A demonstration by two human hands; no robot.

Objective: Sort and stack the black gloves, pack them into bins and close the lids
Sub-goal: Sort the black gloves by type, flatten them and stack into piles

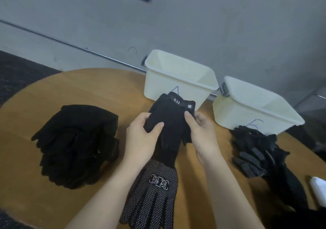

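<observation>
Both hands hold a black glove with a white "5.11" label (pixel 172 117) above the table's middle. My left hand (pixel 142 137) grips its left edge, thumb on top. My right hand (pixel 202 131) pinches its right edge. Below them a dotted black glove (pixel 155 191) lies flat, fingers pointing toward me. A stack of black gloves (pixel 77 144) sits to the left. An untidy heap of black gloves (pixel 259 153) lies to the right. Open white bin A (pixel 178 80) stands behind the held glove. Open white bin B (pixel 252 107) stands to its right.
The round wooden table (pixel 44 94) ends close to a grey wall behind the bins. A white object (pixel 319 188) lies at the right edge, partly cut off. Dark carpet shows at far left.
</observation>
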